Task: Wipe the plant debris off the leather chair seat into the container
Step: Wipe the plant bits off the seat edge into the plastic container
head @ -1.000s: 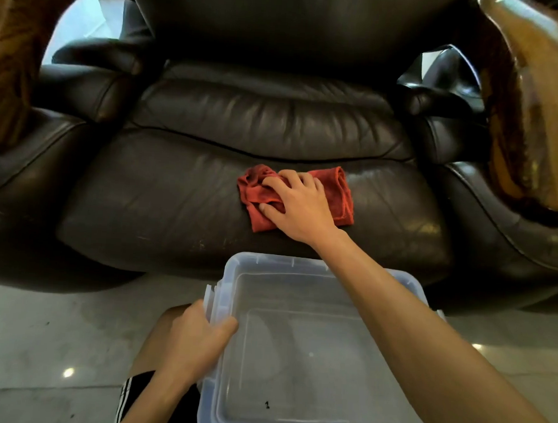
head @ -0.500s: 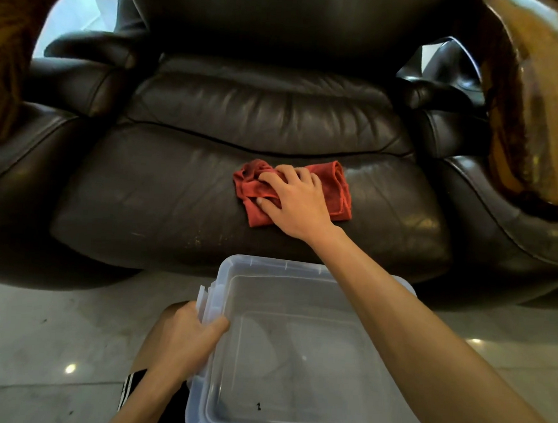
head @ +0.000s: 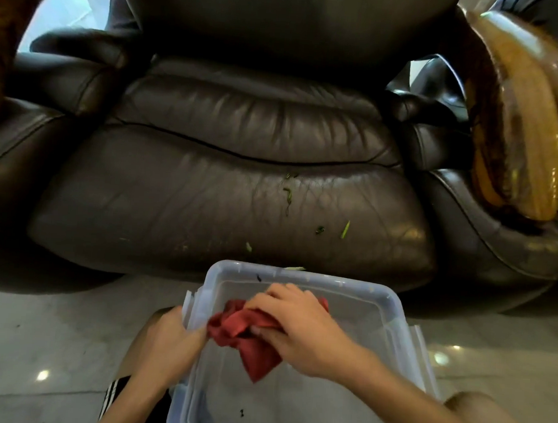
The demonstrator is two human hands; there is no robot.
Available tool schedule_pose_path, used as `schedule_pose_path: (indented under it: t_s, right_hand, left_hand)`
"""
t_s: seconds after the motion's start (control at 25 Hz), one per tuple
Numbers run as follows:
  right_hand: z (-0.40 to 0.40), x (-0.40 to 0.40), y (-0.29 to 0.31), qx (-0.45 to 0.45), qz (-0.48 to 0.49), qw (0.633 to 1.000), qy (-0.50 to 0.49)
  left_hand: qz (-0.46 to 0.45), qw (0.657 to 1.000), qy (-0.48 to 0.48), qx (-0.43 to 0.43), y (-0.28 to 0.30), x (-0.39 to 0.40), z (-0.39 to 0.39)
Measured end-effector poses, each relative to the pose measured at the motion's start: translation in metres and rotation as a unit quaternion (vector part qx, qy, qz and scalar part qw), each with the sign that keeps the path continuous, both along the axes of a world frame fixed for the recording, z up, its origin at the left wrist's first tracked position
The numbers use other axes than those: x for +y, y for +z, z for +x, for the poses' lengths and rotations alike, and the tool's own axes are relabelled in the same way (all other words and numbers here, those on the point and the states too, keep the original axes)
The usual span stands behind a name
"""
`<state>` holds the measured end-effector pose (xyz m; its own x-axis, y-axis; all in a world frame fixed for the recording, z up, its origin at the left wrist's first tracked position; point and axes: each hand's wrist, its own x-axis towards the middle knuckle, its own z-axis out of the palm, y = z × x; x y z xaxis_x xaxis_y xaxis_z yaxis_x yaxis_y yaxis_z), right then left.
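The dark brown leather chair seat point(head: 173, 201) fills the middle of the view. Green plant debris point(head: 287, 195) lies scattered on its right half, with more bits near the front edge. Below the seat's front sits the clear plastic container point(head: 395, 319), with a few dark specks inside. My right hand point(head: 299, 330) hovers over the container, shut on a crumpled red cloth point(head: 250, 343) that hangs into it. At the container's left rim, my left hand point(head: 168, 345) grips the edge.
Padded leather armrests point(head: 497, 244) flank the seat on both sides. A glossy brown and yellow wooden piece point(head: 518, 121) stands at the right. Pale polished floor tiles point(head: 34, 343) lie below, and my knees are beside the container.
My right hand has pulled the red cloth from the seat down over the container. Green debris on the seat is now uncovered. The left hand still holds the container's rim.
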<state>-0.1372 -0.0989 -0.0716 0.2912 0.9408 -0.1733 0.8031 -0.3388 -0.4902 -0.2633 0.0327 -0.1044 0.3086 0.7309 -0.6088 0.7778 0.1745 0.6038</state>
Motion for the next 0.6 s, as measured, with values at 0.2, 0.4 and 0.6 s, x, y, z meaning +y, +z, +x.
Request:
schedule_pose_path:
  t_s: [0.2,0.4,0.6]
  right_hand:
    - [0.031,0.006,0.033,-0.018,0.074,0.996,-0.046]
    - [0.122,0.057,0.061,-0.114,0.199,0.964,-0.137]
    - [0.227,0.108,0.038,-0.146,0.11,0.959,-0.218]
  left_hand:
    - [0.007,0.996,-0.087,-0.035,0.006,-0.002,-0.005]
    - [-0.011,0.995,-0.091,-0.036,-0.003,0.004,-0.007]
    - [-0.006,0.996,-0.089,-0.004,-0.003,0.007,-0.005]
